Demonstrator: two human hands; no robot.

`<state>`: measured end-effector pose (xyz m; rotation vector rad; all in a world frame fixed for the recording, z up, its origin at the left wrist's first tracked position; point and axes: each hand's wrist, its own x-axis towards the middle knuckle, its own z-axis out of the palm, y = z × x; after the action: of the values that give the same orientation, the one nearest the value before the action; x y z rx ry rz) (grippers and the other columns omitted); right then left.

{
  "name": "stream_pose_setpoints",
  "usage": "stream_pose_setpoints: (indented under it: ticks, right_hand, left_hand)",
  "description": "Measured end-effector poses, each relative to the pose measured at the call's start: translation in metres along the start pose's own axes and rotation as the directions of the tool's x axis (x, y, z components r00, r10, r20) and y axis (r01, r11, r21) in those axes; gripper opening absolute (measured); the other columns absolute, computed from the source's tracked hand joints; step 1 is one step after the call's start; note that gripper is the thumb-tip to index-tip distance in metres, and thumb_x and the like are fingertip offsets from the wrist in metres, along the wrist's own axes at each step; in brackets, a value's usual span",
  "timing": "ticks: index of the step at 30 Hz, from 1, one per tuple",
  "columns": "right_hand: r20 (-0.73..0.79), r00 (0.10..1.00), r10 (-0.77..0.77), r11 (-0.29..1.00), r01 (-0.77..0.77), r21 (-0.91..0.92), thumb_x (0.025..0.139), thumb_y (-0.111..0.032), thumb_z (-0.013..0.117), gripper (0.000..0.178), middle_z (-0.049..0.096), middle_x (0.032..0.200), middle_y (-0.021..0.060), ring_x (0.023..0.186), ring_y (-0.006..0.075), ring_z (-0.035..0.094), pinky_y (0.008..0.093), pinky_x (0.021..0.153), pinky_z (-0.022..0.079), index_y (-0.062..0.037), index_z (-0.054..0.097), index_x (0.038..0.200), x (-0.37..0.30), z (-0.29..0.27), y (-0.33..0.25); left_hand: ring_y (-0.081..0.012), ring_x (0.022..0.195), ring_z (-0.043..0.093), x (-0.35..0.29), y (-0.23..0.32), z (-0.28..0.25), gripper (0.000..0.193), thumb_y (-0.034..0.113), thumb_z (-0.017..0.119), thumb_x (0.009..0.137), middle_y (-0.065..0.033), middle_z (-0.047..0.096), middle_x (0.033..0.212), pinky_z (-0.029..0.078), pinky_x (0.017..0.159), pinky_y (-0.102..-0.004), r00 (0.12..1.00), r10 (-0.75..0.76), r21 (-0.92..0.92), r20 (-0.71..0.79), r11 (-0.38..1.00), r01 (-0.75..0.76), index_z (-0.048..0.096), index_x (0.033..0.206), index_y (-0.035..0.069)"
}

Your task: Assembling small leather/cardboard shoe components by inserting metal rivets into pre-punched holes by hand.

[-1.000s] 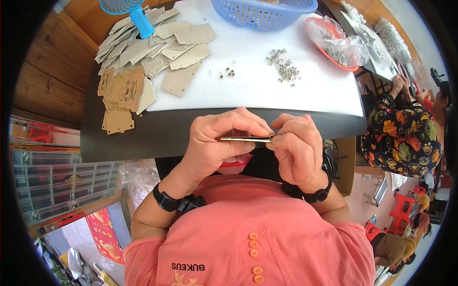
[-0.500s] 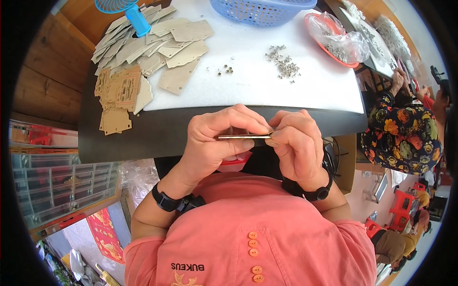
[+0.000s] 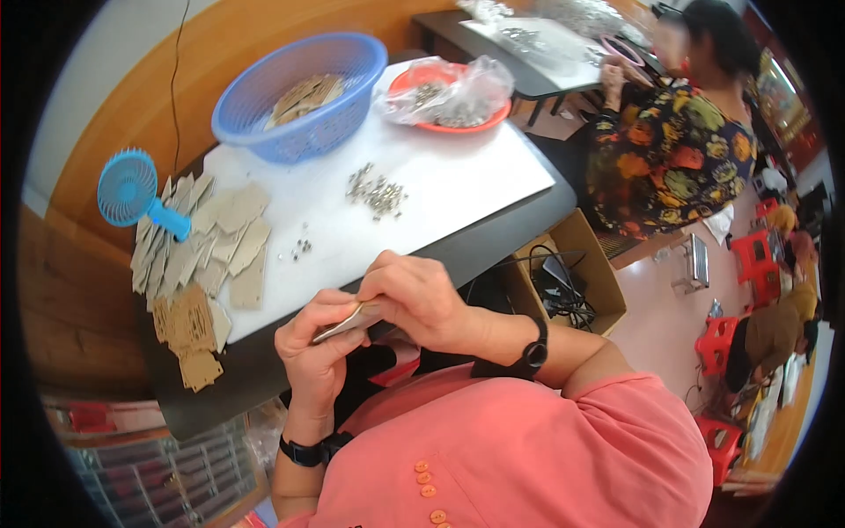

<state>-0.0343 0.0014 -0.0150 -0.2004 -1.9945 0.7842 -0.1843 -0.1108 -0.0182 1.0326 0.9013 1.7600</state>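
Observation:
A thin, flat piece of cardboard (image 3: 340, 326) is held in front of my body, just off the table's near edge. My left hand (image 3: 310, 345) pinches it between thumb and fingers. At its right end the fingers of my right hand (image 3: 412, 295) close on it too, hiding that corner. The piece is seen almost edge-on and slants up to the right. Beyond my hands, a few small metal fasteners (image 3: 302, 250) lie on the white sheet (image 3: 458, 189), with a larger heap of metal fasteners (image 3: 377, 192) behind them.
Grey cardboard pieces (image 3: 233, 220) and brown printed cards (image 3: 189, 321) pile up at left beside a blue fan (image 3: 129, 189). A blue basket (image 3: 299, 145) and red bowl (image 3: 458, 123) stand behind. A cardboard box (image 3: 603, 304) with cables is at right; a person (image 3: 673, 158) sits beyond.
My view has swung to the right, so the table appears slanted and the box shows more. The cardboard piece, level before, now slants in the picture; both hands still hold it.

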Motion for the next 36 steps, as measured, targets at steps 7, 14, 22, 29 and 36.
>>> stream_pose_setpoints:
  ticks: [7, 14, 22, 29, 36]
  right_hand:
    - [-0.058, 0.997, 0.042, 0.999, -0.044, -0.027, 0.082, -0.006, 0.069, 0.017, 0.057, 0.085, 0.0087, 0.07, 0.0304, 0.062, 0.0391, 0.061, 0.049, -0.0091, 0.058, 0.094, -0.001, 0.004, -0.006]
    - [-0.087, 0.969, 0.233, 0.972, -0.234, -0.002, 0.082, 0.003, 0.065, 0.016, 0.063, 0.079, 0.0162, 0.069, 0.0344, 0.066, 0.0371, 0.059, 0.052, -0.0055, 0.06, 0.095, -0.001, -0.002, -0.008]
    - [0.105, 0.937, 0.334, 0.914, -0.349, 0.206, 0.09, 0.001, 0.06, 0.006, 0.061, 0.073, 0.0077, 0.063, 0.0137, 0.055, 0.0278, 0.06, 0.047, -0.001, 0.061, 0.095, 0.009, -0.02, -0.019]
    - [0.1, 0.909, 0.404, 0.912, -0.409, 0.026, 0.085, 0.001, 0.06, 0.007, 0.063, 0.073, 0.0092, 0.063, 0.0148, 0.06, 0.0296, 0.059, 0.048, 0.0011, 0.063, 0.091, 0.017, 0.006, -0.01]
    - [0.229, 0.872, 0.432, 0.875, -0.344, -0.342, 0.078, -0.008, 0.07, 0.017, 0.068, 0.076, 0.0138, 0.071, 0.0241, 0.068, 0.0355, 0.068, 0.053, -0.0011, 0.071, 0.093, 0.089, -0.035, 0.009]
  left_hand:
    - [-0.022, 0.077, 0.066, -0.001, 0.001, 0.004, 0.026, -0.009, 0.064, 0.082, -0.0163, 0.068, 0.1, 0.056, 0.065, -0.0308, 0.99, -0.051, 0.013, -0.135, 0.999, 0.053, 0.065, 0.108, -0.008]
    - [-0.0207, 0.075, 0.067, -0.001, 0.003, 0.015, 0.032, -0.006, 0.064, 0.086, -0.0153, 0.069, 0.101, 0.056, 0.065, -0.0298, 0.984, -0.064, 0.213, -0.166, 0.972, 0.099, 0.06, 0.118, -0.006]
    - [-0.0077, 0.057, 0.059, -0.011, 0.009, 0.008, 0.038, -0.004, 0.063, 0.091, -0.0081, 0.069, 0.087, 0.038, 0.048, -0.0177, 0.984, -0.093, 0.264, -0.154, 0.956, 0.132, 0.059, 0.129, -0.004]
    - [-0.0064, 0.056, 0.055, -0.02, 0.014, 0.004, 0.041, -0.005, 0.062, 0.091, -0.0054, 0.066, 0.083, 0.035, 0.048, -0.0187, 0.993, -0.034, 0.299, -0.113, 0.952, 0.067, 0.06, 0.131, -0.001]
    - [-0.008, 0.049, 0.054, -0.016, 0.024, -0.007, 0.044, -0.009, 0.059, 0.087, -0.0081, 0.069, 0.089, 0.033, 0.04, -0.0191, 0.957, -0.209, 0.058, -0.201, 0.973, 0.225, 0.058, 0.13, -0.003]
